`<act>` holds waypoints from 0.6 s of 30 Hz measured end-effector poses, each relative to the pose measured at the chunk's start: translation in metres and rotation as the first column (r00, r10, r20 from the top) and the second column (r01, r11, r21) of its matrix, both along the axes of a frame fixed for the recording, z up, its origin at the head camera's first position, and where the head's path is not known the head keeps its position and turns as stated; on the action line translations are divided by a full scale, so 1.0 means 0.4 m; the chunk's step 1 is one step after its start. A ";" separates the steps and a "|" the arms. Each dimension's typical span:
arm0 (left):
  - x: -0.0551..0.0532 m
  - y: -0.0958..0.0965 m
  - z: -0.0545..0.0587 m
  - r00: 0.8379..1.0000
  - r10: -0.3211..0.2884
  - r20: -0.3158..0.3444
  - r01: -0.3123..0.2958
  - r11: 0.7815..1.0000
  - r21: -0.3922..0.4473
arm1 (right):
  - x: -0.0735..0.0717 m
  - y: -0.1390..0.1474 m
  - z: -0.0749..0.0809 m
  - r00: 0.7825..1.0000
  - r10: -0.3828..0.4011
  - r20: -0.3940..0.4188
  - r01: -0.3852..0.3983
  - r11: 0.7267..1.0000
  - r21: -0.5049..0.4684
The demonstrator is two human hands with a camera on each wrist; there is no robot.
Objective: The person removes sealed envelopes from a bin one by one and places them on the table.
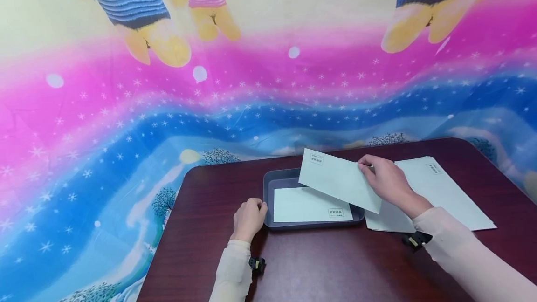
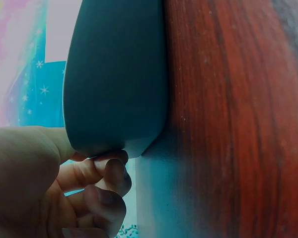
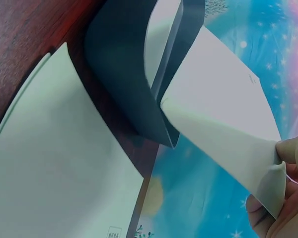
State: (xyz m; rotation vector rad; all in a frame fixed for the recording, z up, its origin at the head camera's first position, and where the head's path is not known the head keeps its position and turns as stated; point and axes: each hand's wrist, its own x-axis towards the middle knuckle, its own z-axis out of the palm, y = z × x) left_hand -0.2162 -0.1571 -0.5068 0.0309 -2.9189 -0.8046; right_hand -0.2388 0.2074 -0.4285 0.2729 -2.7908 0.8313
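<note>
A pale sheet of paper (image 1: 335, 178) with a small printed box in one corner is pinched at its right end by my right hand (image 1: 388, 181). It is tilted above the dark grey tray (image 1: 316, 225), and in the right wrist view it bends near the fingers. Another pale sheet (image 1: 308, 204) lies flat inside the tray, partly covered by the held one. My left hand (image 1: 249, 218) grips the tray's left edge; in the left wrist view the thumb reaches over the rim and curled fingers (image 2: 107, 171) touch the outer wall.
Right of the tray lies a stack of larger-looking pale paper (image 1: 444, 195), partly hidden by my right hand. Everything rests on a dark red wood-grain table (image 1: 319, 264). Behind it hangs a colourful printed cloth (image 1: 251, 83).
</note>
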 end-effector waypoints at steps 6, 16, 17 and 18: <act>0.000 0.002 -0.002 1.000 -0.004 0.003 0.004 1.000 -0.001 | 0.007 0.027 -0.005 1.000 -0.016 -0.012 0.016 1.000 -0.004; 0.000 0.000 -0.002 1.000 -0.001 0.006 0.001 1.000 0.001 | 0.011 0.061 -0.013 0.999 -0.029 -0.026 0.029 0.999 -0.025; 0.000 0.000 -0.001 1.000 -0.001 0.008 0.001 1.000 0.002 | 0.011 0.064 -0.013 0.999 -0.034 -0.026 0.033 0.999 -0.026; -0.001 0.000 -0.001 1.000 0.000 0.009 0.000 1.000 0.001 | 0.012 0.068 -0.013 0.999 -0.037 -0.026 0.036 0.999 -0.029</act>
